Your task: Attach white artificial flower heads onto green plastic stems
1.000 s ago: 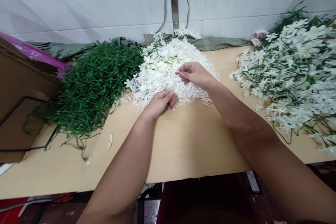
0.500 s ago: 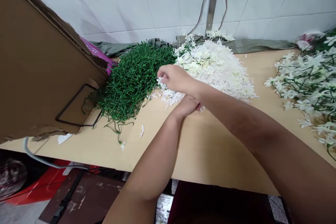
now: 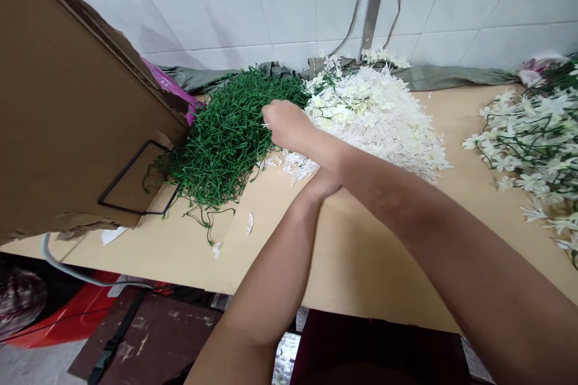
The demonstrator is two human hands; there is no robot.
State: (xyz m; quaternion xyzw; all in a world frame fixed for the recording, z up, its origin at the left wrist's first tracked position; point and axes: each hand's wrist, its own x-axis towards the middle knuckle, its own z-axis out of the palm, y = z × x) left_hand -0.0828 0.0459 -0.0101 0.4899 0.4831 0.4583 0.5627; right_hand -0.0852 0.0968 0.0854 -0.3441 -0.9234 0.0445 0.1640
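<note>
My right hand [image 3: 288, 125] reaches across to the left and hovers at the right edge of a heap of green artificial flower stems [image 3: 235, 126]. Its fingers are curled closed, and a small white bit shows at the fingertips, too small to name. My left hand [image 3: 326, 184] lies beneath my right forearm at the front of a pile of white artificial petals [image 3: 377, 111]. The forearm hides its fingers, so I cannot tell what they hold. My arms cross at the wrists.
A large cardboard box [image 3: 81, 108] with a black wire frame [image 3: 124, 180] stands at the left. Assembled white flowers [image 3: 537, 150] on green stems lie at the right. Loose petals [image 3: 250, 224] dot the table [image 3: 180, 258]. Behind is a tiled wall [image 3: 280, 0] with a metal strip [image 3: 374, 3].
My right hand has moved slightly left and up, from the white petals' edge onto the green stems. My left hand has slid further under the right forearm, its fingers now hidden.
</note>
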